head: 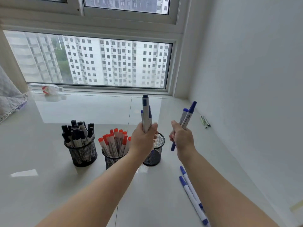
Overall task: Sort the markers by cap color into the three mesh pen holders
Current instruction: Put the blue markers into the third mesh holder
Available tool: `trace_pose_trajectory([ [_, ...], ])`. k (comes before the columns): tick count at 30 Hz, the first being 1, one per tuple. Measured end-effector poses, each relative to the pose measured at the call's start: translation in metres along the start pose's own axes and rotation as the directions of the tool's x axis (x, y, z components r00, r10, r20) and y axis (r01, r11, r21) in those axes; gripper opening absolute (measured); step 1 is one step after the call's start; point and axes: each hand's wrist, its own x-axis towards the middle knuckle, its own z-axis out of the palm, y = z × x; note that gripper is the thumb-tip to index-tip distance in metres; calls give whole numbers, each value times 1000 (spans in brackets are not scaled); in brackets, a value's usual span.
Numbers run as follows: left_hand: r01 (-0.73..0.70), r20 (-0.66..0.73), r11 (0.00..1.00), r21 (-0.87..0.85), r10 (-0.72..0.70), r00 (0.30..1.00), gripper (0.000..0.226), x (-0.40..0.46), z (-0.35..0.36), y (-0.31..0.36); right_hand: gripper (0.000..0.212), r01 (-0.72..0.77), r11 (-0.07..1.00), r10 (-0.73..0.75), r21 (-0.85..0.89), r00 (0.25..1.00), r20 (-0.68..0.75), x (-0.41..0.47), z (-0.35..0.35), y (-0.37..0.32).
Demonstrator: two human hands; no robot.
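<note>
Three black mesh holders stand in a row on the white sill. The left holder (83, 154) is packed with black-capped markers (77, 130). The middle holder (111, 159) holds red-capped markers (114, 138). Behind my left wrist stands the right holder (156, 153); what lies inside it is mostly hidden. My left hand (144, 140) grips a bunch of blue-capped markers (146, 112) upright above that holder. To its right, my right hand (182, 138) holds more blue-capped markers (186, 117), tilted. Two blue markers (191, 190) lie on the sill by my right forearm.
A plastic bottle (47, 90) lies against the window frame at the back left. A quilted cloth (9, 99) covers the far left. Thin pens (205, 122) lie by the right wall (246, 95), which stands close to my right arm.
</note>
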Motion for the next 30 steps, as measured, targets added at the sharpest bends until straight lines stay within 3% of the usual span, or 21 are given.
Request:
trace_pose_trajectory([
  [3,-41,-56,998,-37,39,998,11,20,8,1,42,42,992,-45,115,999,17,16,15,-6],
  [7,-22,-117,1000,-5,21,993,14,38,20,-18,39,13,1000,-13,-5,999,29,32,27,11],
  [10,33,-135,988,151,-13,991,20,45,23,-39,36,-51,993,56,-103,997,44,38,30,31],
  [13,83,-136,966,247,-50,989,16,48,21,-54,35,-107,990,117,-87,987,110,40,30,43],
  [20,-22,-121,898,439,83,989,25,24,25,-60,41,-53,990,58,-129,998,31,30,22,50],
  [25,-12,-143,930,368,69,987,25,3,30,-59,37,-34,996,31,-78,998,-48,10,12,58],
  [30,14,-175,967,255,32,984,16,-2,31,-57,28,69,990,-71,-126,997,-13,-1,5,62],
])
